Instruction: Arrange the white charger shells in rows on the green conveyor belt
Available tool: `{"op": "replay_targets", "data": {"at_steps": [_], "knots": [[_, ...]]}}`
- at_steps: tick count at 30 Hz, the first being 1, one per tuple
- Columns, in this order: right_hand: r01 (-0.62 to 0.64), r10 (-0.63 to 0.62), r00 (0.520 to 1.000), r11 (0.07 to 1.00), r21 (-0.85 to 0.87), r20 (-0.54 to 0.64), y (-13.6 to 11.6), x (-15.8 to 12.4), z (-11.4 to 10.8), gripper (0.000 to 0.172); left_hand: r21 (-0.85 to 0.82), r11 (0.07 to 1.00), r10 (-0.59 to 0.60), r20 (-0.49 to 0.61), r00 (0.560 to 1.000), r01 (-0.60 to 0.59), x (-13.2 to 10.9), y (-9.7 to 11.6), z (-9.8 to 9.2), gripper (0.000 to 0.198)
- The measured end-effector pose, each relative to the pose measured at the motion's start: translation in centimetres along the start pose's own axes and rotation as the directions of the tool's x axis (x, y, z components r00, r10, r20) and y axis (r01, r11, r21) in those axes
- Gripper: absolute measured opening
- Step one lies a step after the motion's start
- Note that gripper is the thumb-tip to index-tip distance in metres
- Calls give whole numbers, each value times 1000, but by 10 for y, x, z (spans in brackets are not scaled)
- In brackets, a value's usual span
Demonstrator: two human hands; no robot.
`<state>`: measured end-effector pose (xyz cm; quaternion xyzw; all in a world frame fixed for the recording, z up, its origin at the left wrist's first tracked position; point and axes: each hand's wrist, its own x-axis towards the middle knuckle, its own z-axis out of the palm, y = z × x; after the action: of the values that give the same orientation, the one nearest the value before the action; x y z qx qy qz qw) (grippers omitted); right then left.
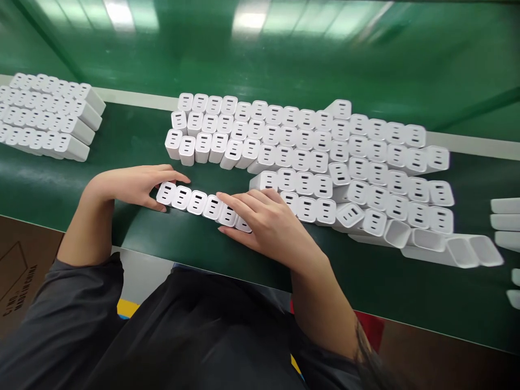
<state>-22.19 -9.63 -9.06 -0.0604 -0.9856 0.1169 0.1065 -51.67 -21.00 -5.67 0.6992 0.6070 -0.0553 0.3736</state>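
Observation:
A short row of white charger housings (pixel 196 202), each with slots in its top face, stands near the front of the green table. My left hand (pixel 140 184) is at the row's left end, thumb and fingers on either side of the end housing. Over the right end lies my right hand (pixel 264 216), its fingers along the far side and its thumb on the near side, covering part of the last housings. Behind them, a large block of similar housings (pixel 288 135) stands in uneven rows, slotted faces up.
Farther left is another stacked block of housings (pixel 44 116). Several open-ended white shells (pixel 428 239) lie at the front right of the large block. More white pieces (pixel 506 222) sit at the right edge. A green panel (pixel 260 59) rises behind the table, and a cardboard box (pixel 20 271) is lower left.

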Motion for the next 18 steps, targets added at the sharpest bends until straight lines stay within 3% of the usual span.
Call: {"op": "replay_targets", "data": {"at_steps": [9, 18], "knots": [[41, -44, 998, 996, 76, 40, 5, -3, -3, 45, 15, 1000, 7, 76, 997, -8, 1, 5, 2, 70], [19, -27, 996, 996, 88, 87, 5, -3, -5, 49, -11, 1000, 15, 69, 997, -15, 3, 4, 3, 74]]}}
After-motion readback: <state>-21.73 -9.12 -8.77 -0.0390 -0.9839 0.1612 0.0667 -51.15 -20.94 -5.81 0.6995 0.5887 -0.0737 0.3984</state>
